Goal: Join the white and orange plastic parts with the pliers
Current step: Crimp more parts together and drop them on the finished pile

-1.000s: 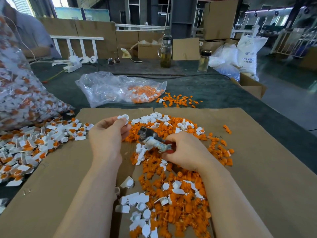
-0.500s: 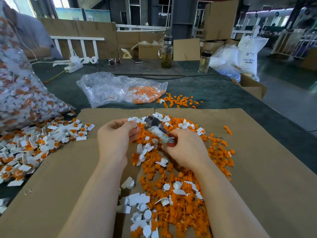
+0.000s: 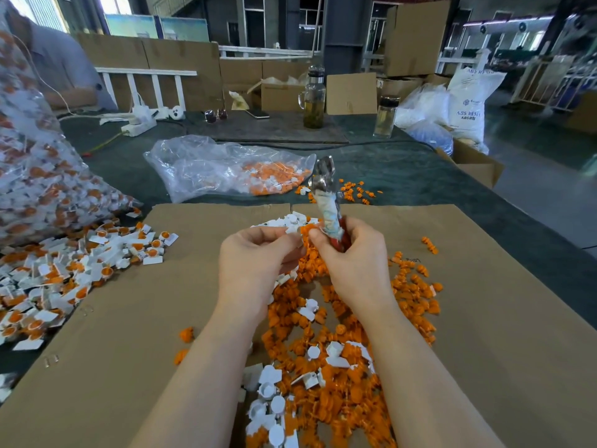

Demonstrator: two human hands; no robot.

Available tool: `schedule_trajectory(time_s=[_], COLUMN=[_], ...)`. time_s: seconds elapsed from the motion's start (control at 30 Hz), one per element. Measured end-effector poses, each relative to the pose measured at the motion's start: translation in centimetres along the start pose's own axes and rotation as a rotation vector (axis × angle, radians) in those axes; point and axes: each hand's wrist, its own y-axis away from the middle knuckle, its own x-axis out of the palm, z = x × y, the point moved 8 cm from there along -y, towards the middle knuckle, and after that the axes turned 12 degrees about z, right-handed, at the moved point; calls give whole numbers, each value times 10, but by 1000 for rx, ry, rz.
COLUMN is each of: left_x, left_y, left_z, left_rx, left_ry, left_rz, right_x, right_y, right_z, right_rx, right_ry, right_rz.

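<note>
Only the head view here, looking down past both forearms at a cardboard sheet point(image 3: 484, 318) laid on the counter point(image 3: 403, 176). Right hand point(image 3: 352, 263) is wrapped round the handles of the pliers point(image 3: 328, 202), which stick up and away from the person with a slight lean to the left, the metal head at the far end and the taped-up grips down in the fist (red handle peeking out by the fingers). Whether the jaws are parted I can't tell, too blurry up there. Left hand point(image 3: 258, 257) is curled with the fingertips pinched, and it looks like a white part point(image 3: 292, 228) and an orange part point(image 3: 307, 228) sit right where the two hands meet, though I can't make out exactly who's pinching what. So the bit that matters: the parts are down at the fingertips, touching or just beside the right thumb, while the plier head points well away from them. My guess is the right wrist has to tip the tool back down and leftward to get the jaws onto the pair; left hand is the nearer one and does the holding. Loose pile of parts point(image 3: 323, 367) lies beneath and between the forearms, a heap of joined pieces point(image 3: 80, 270) off to the left, and a clear bag point(image 3: 226, 169) beyond the cardboard.
</note>
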Motion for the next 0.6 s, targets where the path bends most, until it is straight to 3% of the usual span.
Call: schedule_trajectory(time_s=[0.37,0.6], left_x=[2,1], left_y=[1,2], left_z=[-6,-13], left_rx=[67,152], left_ry=[-11,-194], left_rz=[14,-15], right_x=[0,1], right_y=[4,3], right_z=[5,6], right_rx=[-23,-9], right_ry=[7,27], right_rz=[-50,-30])
